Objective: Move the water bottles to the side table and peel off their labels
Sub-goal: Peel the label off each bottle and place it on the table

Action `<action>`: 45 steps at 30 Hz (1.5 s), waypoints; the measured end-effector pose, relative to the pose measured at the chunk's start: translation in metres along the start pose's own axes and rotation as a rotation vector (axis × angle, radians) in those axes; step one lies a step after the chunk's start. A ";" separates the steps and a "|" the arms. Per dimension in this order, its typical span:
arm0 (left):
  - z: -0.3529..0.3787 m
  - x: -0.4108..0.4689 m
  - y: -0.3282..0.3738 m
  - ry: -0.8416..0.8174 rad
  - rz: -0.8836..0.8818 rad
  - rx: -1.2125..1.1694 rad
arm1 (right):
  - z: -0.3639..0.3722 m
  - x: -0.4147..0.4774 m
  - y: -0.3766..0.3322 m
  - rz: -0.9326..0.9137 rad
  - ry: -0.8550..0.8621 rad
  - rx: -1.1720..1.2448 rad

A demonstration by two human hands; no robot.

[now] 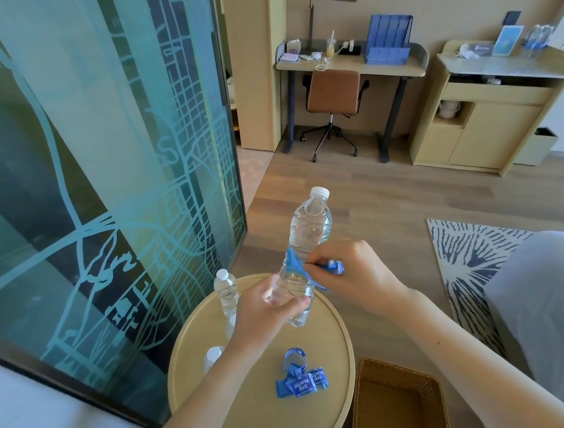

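Blue label (295, 262), partly torn, clings to the waist of the held bottle (309, 225), a clear plastic water bottle with a white cap. The held bottle is in the air above the far edge of the side table (257, 420), tilted so that its cap points up and away from the person. The left hand (265, 312) grips its lower end, fingers and thumb curled round the base. The right hand (350, 269) pinches the loose end of the label between thumb and bent fingers, just beside the bottle's right side; the strip runs from the fingers back to the bottle.

On the round, pale-wood side table, near its far left edge, an unlabelled bottle (227, 293) stands upright. Another bottle (214, 354) shows at the left edge, mostly hidden behind the left forearm, with only its cap and shoulder visible. A sliver of clear plastic between the two is too hidden to identify. Peeled labels (300, 379), blue and crumpled, lie in a small heap toward the near right edge.

A wicker basket (398, 405) stands just beside the table's near right edge. A patterned glass partition (84, 197) rises to the left; a grey bed corner (555, 309) and a striped rug (472, 265) lie to the right. Against the far wall stand a desk (349, 63) with a brown chair (333, 95) and a pale cabinet (491, 127).
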State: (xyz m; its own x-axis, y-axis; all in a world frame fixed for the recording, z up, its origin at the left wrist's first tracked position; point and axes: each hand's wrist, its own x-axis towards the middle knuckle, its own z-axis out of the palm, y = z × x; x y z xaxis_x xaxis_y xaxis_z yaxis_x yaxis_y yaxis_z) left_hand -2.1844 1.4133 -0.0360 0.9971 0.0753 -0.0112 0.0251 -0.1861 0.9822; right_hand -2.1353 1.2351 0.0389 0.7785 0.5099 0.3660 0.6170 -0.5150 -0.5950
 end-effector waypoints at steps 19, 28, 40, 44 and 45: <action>-0.029 0.004 -0.017 0.042 -0.158 -0.112 | 0.028 -0.019 0.066 0.592 0.203 0.503; -0.036 -0.001 -0.053 0.059 -0.253 -0.098 | 0.127 -0.048 0.146 0.909 0.098 0.462; -0.027 0.003 -0.143 0.083 -0.400 -0.103 | 0.283 -0.106 0.234 1.360 -0.112 0.466; -0.021 0.000 -0.154 0.087 -0.418 -0.127 | 0.301 -0.116 0.241 1.320 -0.201 0.399; -0.020 -0.001 -0.155 0.084 -0.424 -0.126 | 0.302 -0.117 0.242 1.296 -0.221 0.365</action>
State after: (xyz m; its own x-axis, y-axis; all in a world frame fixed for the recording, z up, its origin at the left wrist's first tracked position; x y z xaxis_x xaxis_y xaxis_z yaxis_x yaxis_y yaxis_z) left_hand -2.1904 1.4613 -0.1848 0.8911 0.1990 -0.4078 0.4163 -0.0008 0.9092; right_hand -2.1118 1.2586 -0.3644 0.7145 -0.0790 -0.6952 -0.6276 -0.5116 -0.5869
